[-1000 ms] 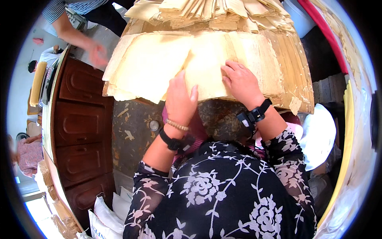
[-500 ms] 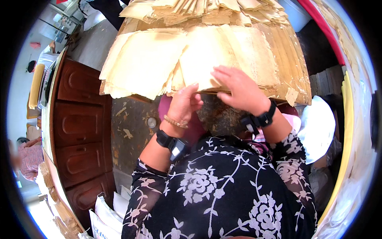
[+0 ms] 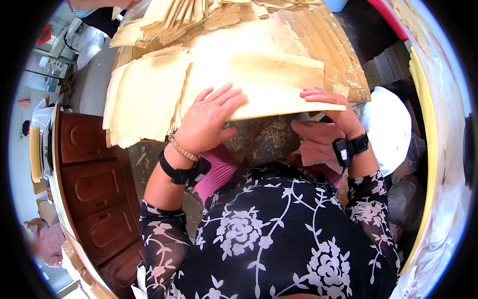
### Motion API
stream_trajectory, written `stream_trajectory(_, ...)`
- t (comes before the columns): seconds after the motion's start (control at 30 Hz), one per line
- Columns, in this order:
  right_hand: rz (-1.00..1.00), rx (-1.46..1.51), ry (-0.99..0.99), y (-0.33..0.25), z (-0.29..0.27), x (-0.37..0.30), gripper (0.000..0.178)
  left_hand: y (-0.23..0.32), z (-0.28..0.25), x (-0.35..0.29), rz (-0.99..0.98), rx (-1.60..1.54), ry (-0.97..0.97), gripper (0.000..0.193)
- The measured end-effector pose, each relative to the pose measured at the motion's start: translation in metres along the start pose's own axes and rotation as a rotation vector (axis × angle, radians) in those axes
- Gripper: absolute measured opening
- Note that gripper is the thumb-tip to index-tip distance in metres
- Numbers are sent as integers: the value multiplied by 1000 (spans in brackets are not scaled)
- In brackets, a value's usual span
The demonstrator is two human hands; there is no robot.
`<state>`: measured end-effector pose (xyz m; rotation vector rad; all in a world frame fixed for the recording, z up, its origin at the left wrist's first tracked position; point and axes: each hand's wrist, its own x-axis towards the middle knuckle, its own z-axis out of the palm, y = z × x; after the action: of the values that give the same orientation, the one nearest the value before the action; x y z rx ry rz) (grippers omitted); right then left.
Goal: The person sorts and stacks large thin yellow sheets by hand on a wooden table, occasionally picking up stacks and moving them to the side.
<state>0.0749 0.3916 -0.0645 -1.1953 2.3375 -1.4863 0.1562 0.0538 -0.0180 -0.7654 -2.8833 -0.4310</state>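
Half a second on, your right hand (image 3: 344, 121) had gone from loose to grasping the right end of the pale sheet (image 3: 284, 74), upper centre of the frame; your left hand (image 3: 205, 122) lay unclenched at its left, apparently steadying it.

I wear a black top (image 3: 279, 241) printed with white flowers, leaves and winding stems. At the top's left is my sheer black left sleeve (image 3: 164, 251), at its right my matching right sleeve (image 3: 371, 214), both patterned with pale blooms. My left hand (image 3: 206, 122) wears a bracelet (image 3: 183, 149) of round tan beads and, nearer the top, a black band (image 3: 174, 173). My right hand (image 3: 342, 118) has a black strap (image 3: 360, 143) with a white-labelled black box (image 3: 342, 153); a thin dark cable (image 3: 326, 183) curves between box and top.
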Motion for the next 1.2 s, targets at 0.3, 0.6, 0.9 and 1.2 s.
stream_trajectory(0.3, 563, 370, 450, 18, 7, 11, 31, -33, 46, 30, -594, -1086, 191, 20)
stream_trajectory(0.6, 616, -589, 426, 14, 20, 41, 38, -7, 59, 69, -774, 128, 75, 32)
stream_trajectory(0.9, 219, -882, 479, -6, 22, 49, 57, 3, 80, 71, -11, 153, 48, 78)
stream_trajectory(1.2, 140, -524, 145, 30, 10, 41, 52, -2, 66, 79, 146, 152, 18, 48)
